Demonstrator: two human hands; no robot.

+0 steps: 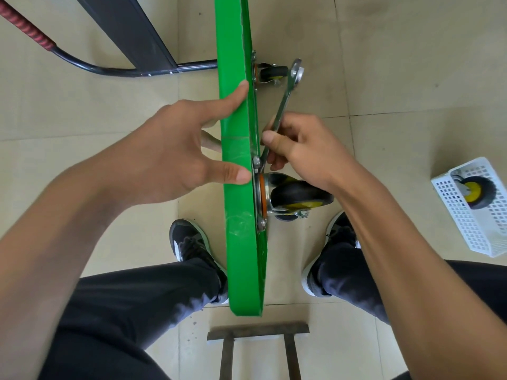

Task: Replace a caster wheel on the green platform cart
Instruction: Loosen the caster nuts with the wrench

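The green platform cart (237, 171) stands on its edge on the tiled floor (384, 50), between my two feet, so I see only its thin glossy rim with some scratches; its flat deck is hidden from me. Its black handle (82, 61) lies on the floor at the far left, and the red grip is cut off by the frame. My left hand (170, 157) is spread open with straight fingers pressing on the rim; one finger goes behind the cart. My right hand (299, 149) is curled around a shiny metal wrench (285, 102), whose near end sits at a bolt of the near caster wheel (299, 197), a black rubber wheel with yellow hub. A second caster (271, 74) is farther away. At the right, a white perforated plastic basket (466, 223) holds another wheel (477, 192), partly hidden.
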